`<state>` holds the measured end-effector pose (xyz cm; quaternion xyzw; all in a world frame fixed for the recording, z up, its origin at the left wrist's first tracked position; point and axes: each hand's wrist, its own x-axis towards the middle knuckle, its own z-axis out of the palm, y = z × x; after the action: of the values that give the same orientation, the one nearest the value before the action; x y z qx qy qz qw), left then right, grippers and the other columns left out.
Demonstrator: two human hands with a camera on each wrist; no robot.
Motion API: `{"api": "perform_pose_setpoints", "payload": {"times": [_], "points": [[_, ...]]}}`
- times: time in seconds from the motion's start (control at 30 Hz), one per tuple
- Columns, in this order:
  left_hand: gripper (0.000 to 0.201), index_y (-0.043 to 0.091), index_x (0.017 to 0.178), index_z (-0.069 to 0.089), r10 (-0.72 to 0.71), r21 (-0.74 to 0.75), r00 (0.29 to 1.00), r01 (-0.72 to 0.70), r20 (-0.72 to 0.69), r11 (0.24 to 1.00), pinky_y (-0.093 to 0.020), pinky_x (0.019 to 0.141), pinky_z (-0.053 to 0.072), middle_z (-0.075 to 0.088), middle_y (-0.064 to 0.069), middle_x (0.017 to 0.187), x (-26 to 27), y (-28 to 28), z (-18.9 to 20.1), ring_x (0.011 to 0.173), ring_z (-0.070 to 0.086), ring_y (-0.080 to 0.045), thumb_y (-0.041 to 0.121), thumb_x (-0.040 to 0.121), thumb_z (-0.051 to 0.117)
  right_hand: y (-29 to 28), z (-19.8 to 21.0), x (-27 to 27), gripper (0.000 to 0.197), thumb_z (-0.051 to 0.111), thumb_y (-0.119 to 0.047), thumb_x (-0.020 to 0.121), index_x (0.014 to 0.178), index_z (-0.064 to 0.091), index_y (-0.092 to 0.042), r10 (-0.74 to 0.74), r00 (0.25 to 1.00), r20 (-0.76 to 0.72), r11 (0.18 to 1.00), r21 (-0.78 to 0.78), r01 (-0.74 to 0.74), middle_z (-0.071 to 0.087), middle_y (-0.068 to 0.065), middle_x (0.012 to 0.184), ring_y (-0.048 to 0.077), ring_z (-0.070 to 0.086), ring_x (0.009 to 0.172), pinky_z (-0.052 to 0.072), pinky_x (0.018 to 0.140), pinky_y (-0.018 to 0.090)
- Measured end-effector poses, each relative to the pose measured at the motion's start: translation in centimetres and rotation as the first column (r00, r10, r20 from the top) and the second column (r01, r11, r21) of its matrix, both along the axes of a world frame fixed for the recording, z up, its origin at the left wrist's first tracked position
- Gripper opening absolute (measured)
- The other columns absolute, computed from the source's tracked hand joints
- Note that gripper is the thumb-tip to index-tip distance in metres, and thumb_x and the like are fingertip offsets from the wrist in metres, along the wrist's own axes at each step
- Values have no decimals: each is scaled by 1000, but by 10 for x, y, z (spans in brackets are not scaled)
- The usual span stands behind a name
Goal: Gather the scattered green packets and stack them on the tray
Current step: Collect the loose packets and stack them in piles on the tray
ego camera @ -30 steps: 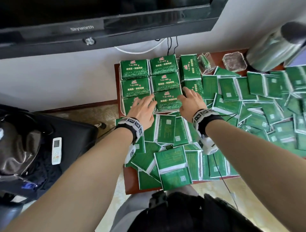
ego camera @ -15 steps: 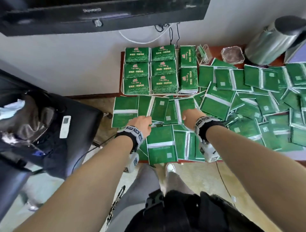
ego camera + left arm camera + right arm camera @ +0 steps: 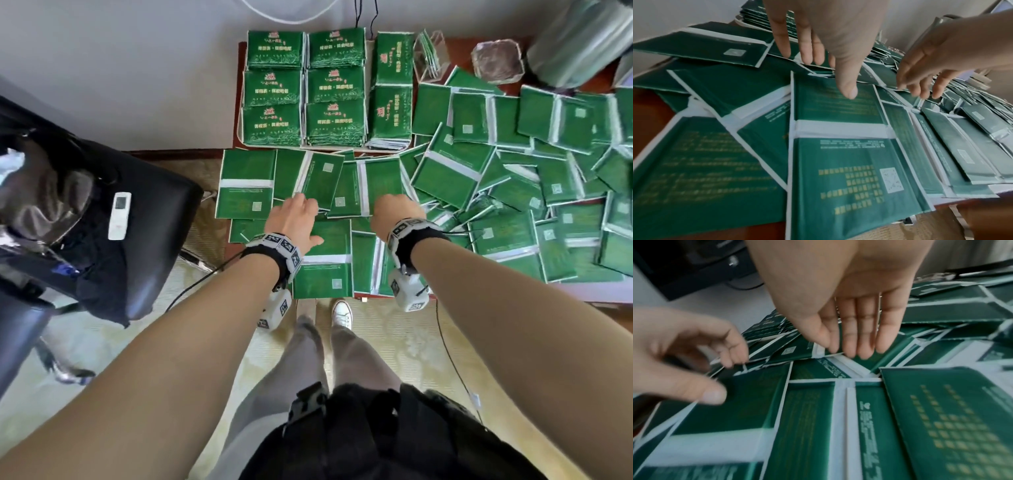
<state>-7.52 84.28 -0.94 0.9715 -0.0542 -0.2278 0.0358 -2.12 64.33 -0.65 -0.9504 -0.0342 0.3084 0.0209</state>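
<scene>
At the near edge of a table (image 3: 455, 48), a person's left hand (image 3: 294, 219) and right hand (image 3: 394, 214) reach over loose green packets (image 3: 322, 260), fingers (image 3: 805, 48) straight and spread, tips touching the overlapped sheets and gripping none. The right fingers (image 3: 865, 331) lie close together, pointing down onto a packet's edge. More packets sprawl to the right in a heap (image 3: 531, 178). Farther back, against the wall, the tray (image 3: 270, 146) carries neat stacks (image 3: 305, 89) in rows. A black chair (image 3: 137, 212) stands left.
</scene>
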Motion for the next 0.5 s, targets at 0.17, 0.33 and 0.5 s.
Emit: {"api": "perform_pose_setpoints", "payload": {"times": [0.17, 0.33, 0.5], "points": [[72, 13, 130, 49, -12, 2, 990, 13, -137, 1000, -46, 95, 47, 49, -8, 125, 8, -9, -18, 114, 52, -26, 52, 77, 79, -9, -22, 11, 42, 62, -45, 95, 113, 51, -9, -335, 942, 25, 939, 97, 331, 58, 9, 103, 28, 61, 87, 56, 76, 39], [68, 19, 127, 54, -7, -29, 981, 2, -193, 1000, -50, 101, 44, 47, -6, 127, 16, 0, -28, 119, 48, -25, 54, 74, 81, -12, -37, 18, 71, 74, -46, 86, 133, 39, -7, -485, 874, 15, 862, 177, 475, 56, 7, 102, 28, 56, 91, 54, 80, 39], [68, 19, 127, 55, -7, -20, 983, 4, -186, 1000, -51, 101, 43, 46, -6, 125, 15, -1, -30, 118, 47, -25, 54, 75, 80, -13, -34, 14, 75, 79, -36, 84, 133, 29, -8, -568, 821, 64, 800, 280, 531, 52, 7, 93, 29, 57, 83, 53, 73, 39]]}}
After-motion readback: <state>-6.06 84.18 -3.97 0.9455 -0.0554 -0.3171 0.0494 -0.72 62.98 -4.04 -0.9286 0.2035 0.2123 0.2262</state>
